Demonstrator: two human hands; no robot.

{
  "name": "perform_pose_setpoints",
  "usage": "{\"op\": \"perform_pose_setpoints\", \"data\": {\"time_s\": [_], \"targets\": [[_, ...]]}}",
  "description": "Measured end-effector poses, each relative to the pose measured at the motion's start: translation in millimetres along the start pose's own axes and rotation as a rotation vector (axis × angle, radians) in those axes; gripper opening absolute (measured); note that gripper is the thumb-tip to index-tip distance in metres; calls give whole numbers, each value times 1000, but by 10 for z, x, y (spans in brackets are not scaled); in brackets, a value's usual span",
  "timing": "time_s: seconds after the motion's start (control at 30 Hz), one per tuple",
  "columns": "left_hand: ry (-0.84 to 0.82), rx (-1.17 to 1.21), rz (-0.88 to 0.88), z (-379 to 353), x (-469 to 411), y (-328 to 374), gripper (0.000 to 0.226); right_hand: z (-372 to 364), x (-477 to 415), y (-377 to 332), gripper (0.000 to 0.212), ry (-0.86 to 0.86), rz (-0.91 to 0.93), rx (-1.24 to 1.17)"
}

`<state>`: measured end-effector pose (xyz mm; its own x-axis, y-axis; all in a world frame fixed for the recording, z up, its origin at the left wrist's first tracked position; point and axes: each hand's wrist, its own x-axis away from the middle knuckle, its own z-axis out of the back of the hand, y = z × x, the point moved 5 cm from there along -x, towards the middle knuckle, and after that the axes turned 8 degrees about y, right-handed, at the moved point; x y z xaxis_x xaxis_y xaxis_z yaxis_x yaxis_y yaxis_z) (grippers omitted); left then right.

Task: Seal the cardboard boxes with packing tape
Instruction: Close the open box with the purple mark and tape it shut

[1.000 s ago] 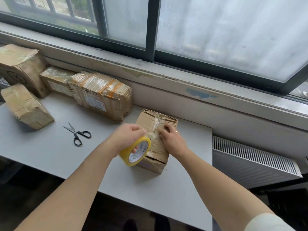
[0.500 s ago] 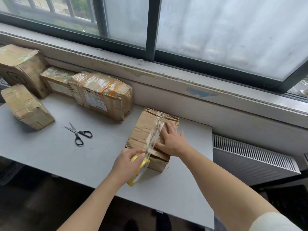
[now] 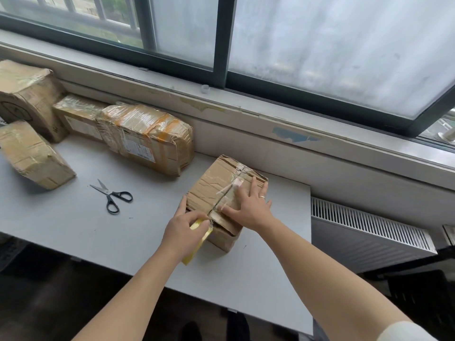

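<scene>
A worn cardboard box (image 3: 211, 185) lies on the grey table (image 3: 73, 225), with a strip of clear tape running down the middle of its top. My left hand (image 3: 183, 232) grips the yellow tape roll (image 3: 197, 239) at the box's near end, the tape stretched over the near edge. My right hand (image 3: 248, 207) lies flat on the box top with straight, spread fingers, pressing the tape down.
Black-handled scissors (image 3: 112, 196) lie on the table left of the box. Several taped boxes stand at the back left, among them a large one (image 3: 147, 143) and a small one (image 3: 32, 156). A window sill runs behind; a white radiator (image 3: 369, 232) sits at right.
My left hand has pulled the roll from the box top down over its near end, laying tape along the top. My right hand has slid along the tape and flattened.
</scene>
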<state>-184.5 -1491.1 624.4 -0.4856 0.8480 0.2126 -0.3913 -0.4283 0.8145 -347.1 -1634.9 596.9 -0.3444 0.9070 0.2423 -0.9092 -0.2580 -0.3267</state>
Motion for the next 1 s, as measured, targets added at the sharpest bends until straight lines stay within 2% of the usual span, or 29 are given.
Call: {"op": "perform_pose_setpoints", "data": {"time_s": [0.1,0.27,0.5,0.8,1.0], "targets": [[-12,36,8,-6,-17,8,8,29,-9,-48,107,-19,-4,-109],[-15,-33,-26,-72,22,66,4,33,-40,-44,107,-36,15,-128],[-18,-2,-19,-69,81,84,7,46,-31,54,90,-40,48,-187],[-91,109,62,103,58,127,12,42,-18,73,71,-69,90,-122],[-165,15,74,88,60,127,10,46,-11,56,78,-80,76,-91]]}}
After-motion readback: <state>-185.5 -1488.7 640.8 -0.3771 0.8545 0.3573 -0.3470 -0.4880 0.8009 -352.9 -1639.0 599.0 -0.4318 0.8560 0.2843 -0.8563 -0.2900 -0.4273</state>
